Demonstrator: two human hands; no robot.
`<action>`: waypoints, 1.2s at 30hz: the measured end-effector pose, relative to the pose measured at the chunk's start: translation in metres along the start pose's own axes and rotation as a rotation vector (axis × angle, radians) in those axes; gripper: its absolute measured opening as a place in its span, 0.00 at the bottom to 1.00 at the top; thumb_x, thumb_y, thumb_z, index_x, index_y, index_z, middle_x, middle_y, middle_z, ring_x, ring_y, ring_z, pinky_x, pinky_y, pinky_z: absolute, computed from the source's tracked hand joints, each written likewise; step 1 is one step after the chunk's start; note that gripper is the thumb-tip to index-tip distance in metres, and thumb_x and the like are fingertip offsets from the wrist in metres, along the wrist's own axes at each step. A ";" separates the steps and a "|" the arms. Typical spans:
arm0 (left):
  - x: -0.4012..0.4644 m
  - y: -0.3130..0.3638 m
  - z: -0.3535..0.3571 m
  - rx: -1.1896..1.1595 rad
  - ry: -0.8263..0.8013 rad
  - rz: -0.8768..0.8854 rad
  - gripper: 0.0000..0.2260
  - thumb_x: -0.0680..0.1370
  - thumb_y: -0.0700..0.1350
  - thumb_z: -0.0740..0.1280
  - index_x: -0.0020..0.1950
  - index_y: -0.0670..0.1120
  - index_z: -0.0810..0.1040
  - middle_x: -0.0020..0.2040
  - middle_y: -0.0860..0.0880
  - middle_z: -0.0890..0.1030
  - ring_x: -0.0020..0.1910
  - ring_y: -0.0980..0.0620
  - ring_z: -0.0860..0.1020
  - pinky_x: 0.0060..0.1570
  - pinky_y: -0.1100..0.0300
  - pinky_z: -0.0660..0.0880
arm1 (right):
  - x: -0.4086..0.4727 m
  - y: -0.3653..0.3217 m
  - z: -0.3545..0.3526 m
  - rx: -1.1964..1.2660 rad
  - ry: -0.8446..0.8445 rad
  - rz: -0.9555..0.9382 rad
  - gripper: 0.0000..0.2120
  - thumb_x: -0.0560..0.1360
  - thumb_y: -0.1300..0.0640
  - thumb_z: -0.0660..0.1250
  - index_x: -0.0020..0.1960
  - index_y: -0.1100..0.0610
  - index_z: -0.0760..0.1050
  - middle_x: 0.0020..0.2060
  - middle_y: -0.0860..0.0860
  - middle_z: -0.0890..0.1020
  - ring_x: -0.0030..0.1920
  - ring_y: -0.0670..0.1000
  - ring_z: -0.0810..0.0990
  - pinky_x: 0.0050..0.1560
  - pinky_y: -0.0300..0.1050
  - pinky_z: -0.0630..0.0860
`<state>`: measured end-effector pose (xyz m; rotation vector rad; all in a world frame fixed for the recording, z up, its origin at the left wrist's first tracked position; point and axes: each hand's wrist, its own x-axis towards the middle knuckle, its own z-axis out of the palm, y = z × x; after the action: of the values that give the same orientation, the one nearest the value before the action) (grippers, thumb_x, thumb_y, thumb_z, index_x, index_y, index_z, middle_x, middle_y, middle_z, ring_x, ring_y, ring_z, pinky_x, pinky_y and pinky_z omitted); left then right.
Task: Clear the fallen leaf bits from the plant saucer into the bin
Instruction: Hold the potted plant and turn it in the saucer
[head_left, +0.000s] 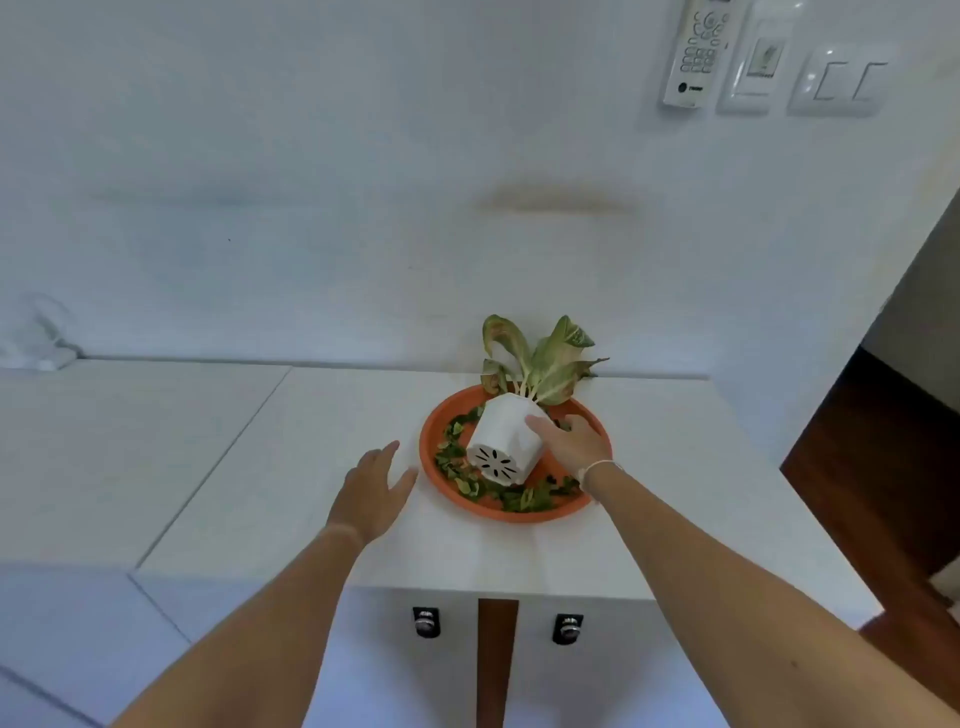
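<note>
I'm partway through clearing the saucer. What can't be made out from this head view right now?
- The bin: outside the head view, cut off by every edge.
- Saucer floor under the tilted white pot: hidden by pot and right hand.
- Right hand's fingertips: behind the pot, so the grip is unclear.
- Leaf bits: too small and blurred to count.
- Left hand: palm faces away.

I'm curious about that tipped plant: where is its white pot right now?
The white plastic pot lies tilted inside the round orange saucer on the white cabinet top, right of centre, its holed base facing the camera, the right hand on its side.
</note>
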<state>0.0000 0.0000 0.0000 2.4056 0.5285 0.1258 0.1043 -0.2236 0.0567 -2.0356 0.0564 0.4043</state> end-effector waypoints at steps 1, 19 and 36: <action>0.002 -0.004 0.002 0.024 0.001 -0.008 0.26 0.80 0.55 0.58 0.76 0.49 0.59 0.76 0.47 0.63 0.74 0.46 0.62 0.72 0.50 0.62 | 0.001 0.000 0.004 0.020 0.003 0.011 0.38 0.73 0.40 0.64 0.75 0.58 0.58 0.72 0.54 0.68 0.70 0.57 0.68 0.65 0.50 0.66; 0.017 -0.029 0.033 0.419 0.049 0.045 0.28 0.79 0.61 0.51 0.77 0.52 0.58 0.78 0.46 0.56 0.77 0.45 0.54 0.75 0.51 0.50 | 0.043 0.000 0.043 0.331 0.046 0.232 0.44 0.65 0.39 0.72 0.73 0.59 0.61 0.65 0.54 0.74 0.63 0.57 0.75 0.59 0.50 0.76; 0.015 -0.027 0.034 0.411 0.057 0.040 0.27 0.79 0.61 0.51 0.77 0.52 0.58 0.78 0.47 0.56 0.77 0.46 0.54 0.76 0.51 0.50 | 0.041 -0.006 0.022 0.192 0.130 -0.105 0.41 0.66 0.48 0.76 0.73 0.55 0.60 0.63 0.51 0.74 0.58 0.53 0.74 0.55 0.48 0.77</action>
<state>0.0117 0.0051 -0.0442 2.8209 0.5772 0.1117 0.1381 -0.1959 0.0399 -1.8638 0.0653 0.1924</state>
